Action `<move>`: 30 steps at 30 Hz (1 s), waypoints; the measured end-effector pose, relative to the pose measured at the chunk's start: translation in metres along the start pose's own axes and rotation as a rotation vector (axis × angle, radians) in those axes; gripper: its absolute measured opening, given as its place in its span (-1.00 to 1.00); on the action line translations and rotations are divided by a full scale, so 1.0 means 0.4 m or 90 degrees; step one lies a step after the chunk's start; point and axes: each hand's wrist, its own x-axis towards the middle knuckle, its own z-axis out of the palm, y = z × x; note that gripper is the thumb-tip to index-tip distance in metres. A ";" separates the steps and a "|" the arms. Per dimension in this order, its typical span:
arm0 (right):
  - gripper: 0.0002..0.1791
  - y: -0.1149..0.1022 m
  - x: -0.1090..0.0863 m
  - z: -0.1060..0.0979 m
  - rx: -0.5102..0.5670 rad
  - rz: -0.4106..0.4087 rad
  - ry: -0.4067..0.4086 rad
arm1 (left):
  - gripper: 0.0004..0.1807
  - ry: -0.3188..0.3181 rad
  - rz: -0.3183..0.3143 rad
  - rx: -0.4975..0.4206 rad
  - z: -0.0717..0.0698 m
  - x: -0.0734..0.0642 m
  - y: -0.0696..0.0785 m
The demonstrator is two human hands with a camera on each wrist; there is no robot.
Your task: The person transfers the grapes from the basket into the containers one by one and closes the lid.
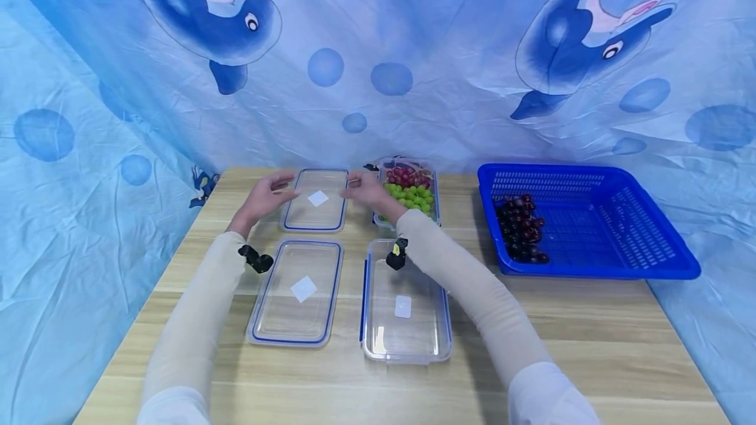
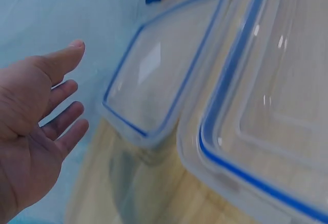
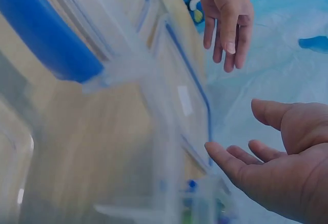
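Pale sleeves (image 1: 191, 326) (image 1: 478, 287), hands (image 1: 266, 199) (image 1: 371, 192) flanking far lid (image 1: 315, 216), fingers (image 2: 66, 117) spread, blue basket (image 1: 590, 228) in head view only

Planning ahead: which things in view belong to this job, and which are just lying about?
Likely job: far lid, between left hand and right hand; near lid; empty container; filled container; red grapes; green grapes; blue basket; dark grapes.

Just setting: dolphin backdrop; wooden table.

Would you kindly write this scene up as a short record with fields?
Left hand: holding nothing, at left edge of far lid
Right hand: holding nothing, at that lid's right edge
Near lid: flat on table
Near container: no fruit inside
Far container: red grapes, green grapes
Blue basket: dark grapes along left side
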 end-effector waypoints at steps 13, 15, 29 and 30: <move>-0.18 0.036 0.024 0.054 0.070 0.098 -0.012 | -0.31 -0.024 -0.049 0.016 -0.008 -0.018 -0.073; -0.18 0.036 0.025 0.056 0.087 0.110 -0.007 | -0.31 -0.029 -0.058 0.014 -0.005 -0.017 -0.078; -0.18 0.032 0.041 0.064 0.132 0.141 0.008 | -0.42 0.018 -0.078 -0.006 0.017 -0.006 -0.091; -0.18 0.029 0.040 0.062 0.130 0.142 0.007 | -0.42 0.024 -0.084 -0.010 0.017 -0.005 -0.090</move>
